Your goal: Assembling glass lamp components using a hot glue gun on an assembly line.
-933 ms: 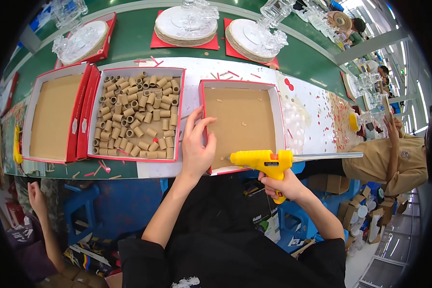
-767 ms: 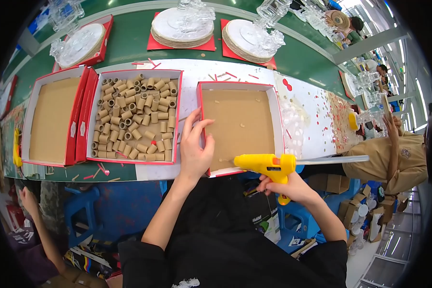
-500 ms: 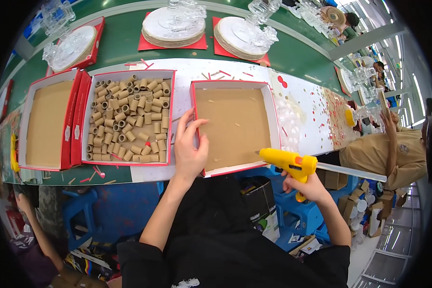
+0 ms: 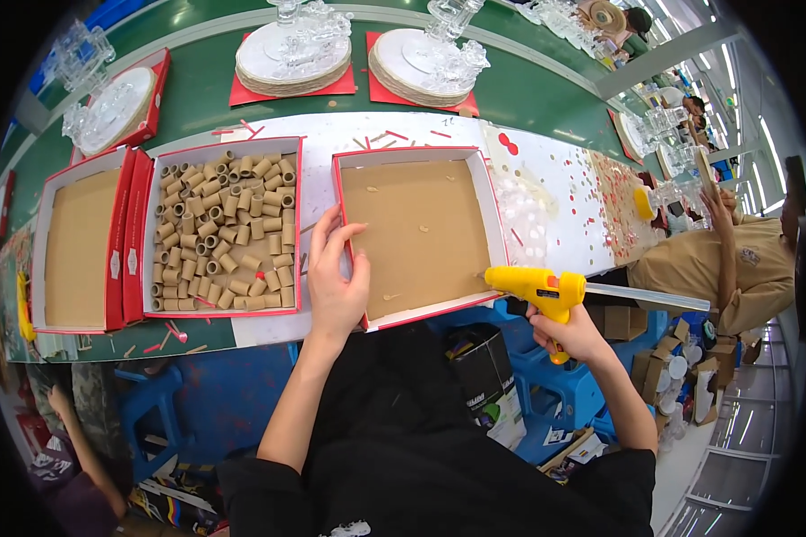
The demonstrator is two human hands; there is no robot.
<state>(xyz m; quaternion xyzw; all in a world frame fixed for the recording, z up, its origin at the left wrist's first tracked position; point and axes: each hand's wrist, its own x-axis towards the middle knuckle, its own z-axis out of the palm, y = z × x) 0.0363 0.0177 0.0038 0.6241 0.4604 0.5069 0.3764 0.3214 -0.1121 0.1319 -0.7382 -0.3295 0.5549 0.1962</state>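
Observation:
My right hand (image 4: 571, 333) is closed round the handle of a yellow hot glue gun (image 4: 537, 285), with a long clear glue stick (image 4: 649, 296) coming out of its back. The nozzle sits just over the lower right part of a shallow red-and-white cardboard box (image 4: 482, 188) with a brown bottom. Several small glue dabs (image 4: 424, 228) show on that bottom. My left hand (image 4: 336, 285) holds the box's left wall, its fingers bent over the rim. To the left stands a like box full of short brown cardboard tubes (image 4: 233, 224).
Two more red-sided boxes (image 4: 85, 242) stand at far left. Behind are stacks of round white discs (image 4: 293, 54) topped with clear plastic parts. Red scraps litter the table (image 4: 555, 170). A co-worker in tan (image 4: 690, 268) is at right; another person's arm (image 4: 85, 438) shows at lower left.
The view has shifted, so the table things appear further left. The glue gun's nozzle has come over the box's lower right part. My left hand keeps its hold on the box.

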